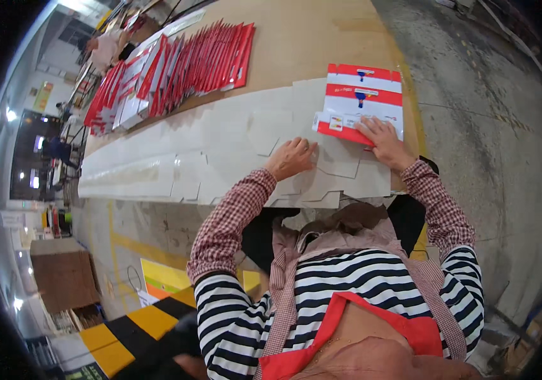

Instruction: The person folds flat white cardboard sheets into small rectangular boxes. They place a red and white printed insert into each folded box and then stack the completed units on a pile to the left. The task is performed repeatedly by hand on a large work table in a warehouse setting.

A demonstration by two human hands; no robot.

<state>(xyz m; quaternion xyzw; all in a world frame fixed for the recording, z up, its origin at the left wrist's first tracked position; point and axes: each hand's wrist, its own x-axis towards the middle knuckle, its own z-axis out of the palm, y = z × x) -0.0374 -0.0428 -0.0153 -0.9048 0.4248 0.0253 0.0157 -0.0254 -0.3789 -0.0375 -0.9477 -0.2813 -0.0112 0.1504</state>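
Observation:
My right hand [385,140] lies with its fingers spread over the lower part of a red and white printed flat carton [363,95], at the right end of the table. The carton has a folded flap near my fingertips. To the left, my left hand [292,158] rests on overlapping pale grey carton blanks [245,133], fingers slightly bent and the thumb apart from the index finger. Nothing shows in its grasp. The blanks are die-cut, with notched edges along the near side of the table.
A long row of red and white folded cartons [201,63] stands on edge at the far left of the brown tabletop [296,38]. Yellow and black striped panels [125,335] are low on the left. Concrete floor [474,126] lies to the right. Another person [107,50] is in the background.

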